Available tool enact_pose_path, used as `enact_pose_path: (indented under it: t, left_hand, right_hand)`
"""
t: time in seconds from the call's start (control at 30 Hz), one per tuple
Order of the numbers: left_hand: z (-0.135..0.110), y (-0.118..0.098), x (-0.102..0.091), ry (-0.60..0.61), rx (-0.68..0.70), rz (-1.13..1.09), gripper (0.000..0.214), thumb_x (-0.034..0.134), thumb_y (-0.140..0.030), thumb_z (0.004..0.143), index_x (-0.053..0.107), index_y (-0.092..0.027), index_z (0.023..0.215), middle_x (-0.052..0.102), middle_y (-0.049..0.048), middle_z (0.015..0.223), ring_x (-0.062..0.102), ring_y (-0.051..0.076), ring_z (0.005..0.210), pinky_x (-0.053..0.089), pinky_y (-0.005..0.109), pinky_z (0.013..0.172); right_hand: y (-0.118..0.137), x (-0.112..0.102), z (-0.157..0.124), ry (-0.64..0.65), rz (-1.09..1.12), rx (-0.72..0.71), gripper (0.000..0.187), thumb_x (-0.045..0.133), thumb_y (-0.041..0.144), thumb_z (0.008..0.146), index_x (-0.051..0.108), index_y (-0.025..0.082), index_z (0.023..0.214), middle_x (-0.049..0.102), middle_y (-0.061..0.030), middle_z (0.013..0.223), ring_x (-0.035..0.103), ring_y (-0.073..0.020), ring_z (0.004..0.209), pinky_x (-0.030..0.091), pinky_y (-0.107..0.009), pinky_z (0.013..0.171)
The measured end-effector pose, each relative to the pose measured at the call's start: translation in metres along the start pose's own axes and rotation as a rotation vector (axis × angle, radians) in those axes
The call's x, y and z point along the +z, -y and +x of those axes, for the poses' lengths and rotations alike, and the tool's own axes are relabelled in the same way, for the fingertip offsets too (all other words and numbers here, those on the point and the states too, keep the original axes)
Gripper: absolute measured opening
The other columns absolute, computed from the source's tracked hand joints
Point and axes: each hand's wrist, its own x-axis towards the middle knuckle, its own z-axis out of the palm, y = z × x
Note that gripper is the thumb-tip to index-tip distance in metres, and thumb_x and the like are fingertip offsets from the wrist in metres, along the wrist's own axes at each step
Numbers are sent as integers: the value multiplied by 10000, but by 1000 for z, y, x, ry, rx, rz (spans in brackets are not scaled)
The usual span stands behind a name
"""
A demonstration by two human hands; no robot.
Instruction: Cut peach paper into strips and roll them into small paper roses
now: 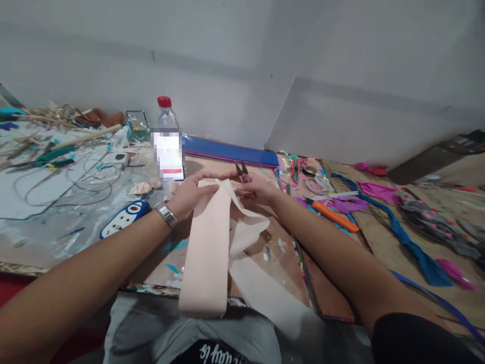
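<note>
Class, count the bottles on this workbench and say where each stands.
1: a red-capped bottle stands at the back of the workbench, left of centre; clutter may hide others.

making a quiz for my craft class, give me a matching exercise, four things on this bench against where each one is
1 pink strip
2 snips
3 orange knife
4 bottle

a on the table, right of the right hand
b in the right hand
c at the back, red-capped
d held by the left hand, draped over the table edge

Pairs: 1-d, 2-b, 3-a, 4-c
</note>
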Motion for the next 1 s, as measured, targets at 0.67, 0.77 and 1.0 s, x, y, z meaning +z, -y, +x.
enact_pose_path:
  t: [0.67, 0.77, 1.0]
  left_hand:
    - [0, -6, -6, -127, 341, 635, 164, 667, -279, 840, 753, -165, 920, 774, 63, 1013, 696, 217, 1001, 499, 346, 982]
    - [-1, -13, -7, -79, 309, 704, 197, 605, -232, 852, 778, -179, 930, 790, 49, 1028, 702, 218, 1016, 497, 341, 976]
    - [-1, -22, -12, 26, 125, 818, 295, 542, -225, 827, 822, -208, 919, 811, 21, 1032, 730, 228, 1002, 516, 348, 973]
  right_hand:
    - [2, -8, -10, -289, -424, 99, 420, 846, 453, 679, 626, 167, 894, 530, 67, 645, 429, -76, 548, 315, -224, 511]
    - [0, -8, -10, -336, -499, 49, 388, 821, 450, 701, 639, 166, 893, 562, 50, 687, 464, -95, 598, 355, -249, 577]
    - [-3, -9, -10, -391, -601, 5, 359, 800, 436, 706, 655, 170, 897, 591, 31, 738, 493, -124, 669, 373, -274, 640]
